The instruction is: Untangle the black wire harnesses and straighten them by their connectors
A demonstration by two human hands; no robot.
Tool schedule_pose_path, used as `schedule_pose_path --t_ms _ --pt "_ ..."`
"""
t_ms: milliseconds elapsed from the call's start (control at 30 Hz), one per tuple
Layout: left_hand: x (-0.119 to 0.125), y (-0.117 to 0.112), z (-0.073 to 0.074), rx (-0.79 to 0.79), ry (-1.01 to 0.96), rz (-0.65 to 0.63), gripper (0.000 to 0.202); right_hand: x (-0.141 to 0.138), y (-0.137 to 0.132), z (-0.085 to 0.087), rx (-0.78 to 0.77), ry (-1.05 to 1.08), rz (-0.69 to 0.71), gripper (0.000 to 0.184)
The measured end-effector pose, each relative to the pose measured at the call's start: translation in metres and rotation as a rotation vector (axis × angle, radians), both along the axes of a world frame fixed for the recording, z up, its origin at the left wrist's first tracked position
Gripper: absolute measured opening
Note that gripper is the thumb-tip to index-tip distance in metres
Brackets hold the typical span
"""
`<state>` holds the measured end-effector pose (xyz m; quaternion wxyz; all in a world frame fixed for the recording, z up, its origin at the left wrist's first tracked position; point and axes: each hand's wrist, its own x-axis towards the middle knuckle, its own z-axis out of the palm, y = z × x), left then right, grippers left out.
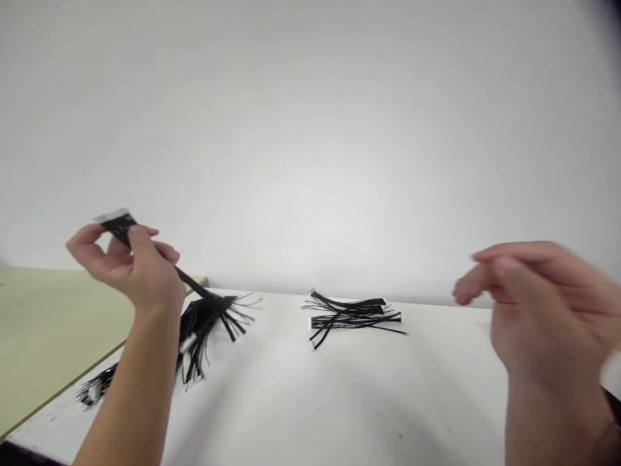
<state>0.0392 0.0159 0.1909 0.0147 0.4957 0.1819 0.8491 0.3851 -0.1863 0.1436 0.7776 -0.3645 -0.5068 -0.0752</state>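
At the left, my left hand [140, 268] is raised above the table, its fingers pinching a flat black wire bundle [120, 226]. A pale white end piece tops this bundle; its loose black strands come out below the hand and hang over a pile of similar black wires [194, 330]. My forearm hides part of that pile. On the right, my right hand [538, 291] is held up, away from the wires, slightly blurred. Its fingers are curled in with the thumb near the index finger, and nothing shows in them.
Several black wire strips [349, 312] with white ends lie crosswise at the middle of the white table [310, 401]. A pale yellow-green board [58, 323] adjoins the table on the left. Behind the table rises a plain white wall [310, 142].
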Motion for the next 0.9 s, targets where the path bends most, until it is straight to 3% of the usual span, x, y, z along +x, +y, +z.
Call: schedule_pose_path --t_ms 33,167,333,433,567,633,700,800,900 --pt "0.007 0.003 0.002 -0.048 -0.025 -0.061 0.028 -0.004 0.007 0.001 -0.07 -0.058 0.084 0.011" --pt "0.025 0.017 -0.002 -0.457 0.014 -0.376 0.034 -0.013 0.03 -0.003 -0.597 -0.22 0.331 0.018" --pt "0.047 0.02 -0.01 -0.574 -0.051 -0.491 0.032 -0.026 0.053 -0.02 -1.0 -0.506 0.489 0.022" --pt "0.068 0.011 -0.011 -0.613 -0.175 -0.658 0.033 -0.042 0.066 -0.03 -0.979 -0.514 0.49 0.023" --pt "0.111 -0.007 -0.021 -0.602 -0.089 -0.915 0.033 -0.061 0.088 -0.044 -0.965 -0.365 0.574 0.046" --pt "0.133 -0.016 -0.029 -0.632 -0.009 -1.045 0.032 -0.068 0.1 -0.053 -1.053 -0.222 0.759 0.062" --pt "0.151 -0.02 -0.037 -0.642 0.028 -1.122 0.029 -0.073 0.112 -0.064 -1.09 -0.079 1.032 0.062" --pt "0.164 -0.014 -0.048 -0.635 -0.026 -1.101 0.028 -0.08 0.124 -0.081 -1.13 0.019 1.338 0.048" --pt "0.164 0.006 -0.057 -0.665 -0.1 -1.036 0.031 -0.087 0.128 -0.089 -1.137 0.071 1.488 0.037"
